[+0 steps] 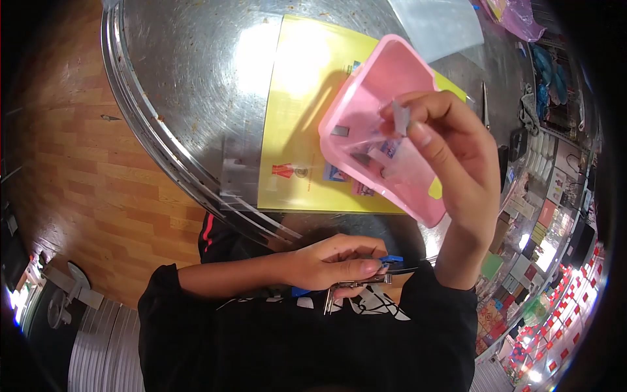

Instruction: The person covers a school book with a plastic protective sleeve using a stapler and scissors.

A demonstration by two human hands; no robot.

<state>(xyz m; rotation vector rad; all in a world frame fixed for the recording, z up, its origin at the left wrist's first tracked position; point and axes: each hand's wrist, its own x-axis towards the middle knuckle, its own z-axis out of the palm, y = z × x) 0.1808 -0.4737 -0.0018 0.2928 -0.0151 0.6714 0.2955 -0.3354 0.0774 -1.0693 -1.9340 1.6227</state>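
My right hand point(457, 147) is raised over a pink plastic tray point(339, 98), pinching a small grey piece point(401, 119) between thumb and fingertips. Small scraps, one of them a grey piece point(340, 130), lie inside the tray. The tray rests on a yellow printed sheet point(294, 130). Near my body, below the table edge, my left hand point(346, 264) is closed around a metal tool point(366, 282) with blue parts point(392, 259). What kind of tool it is cannot be made out.
A round metal table point(196, 78) bears the sheet and tray. Clear plastic point(437, 26) and a purple bag point(519, 19) lie at the top right. A thin metal tool point(485, 104) is right of the tray. Packed goods point(522, 261) stand at the far right.
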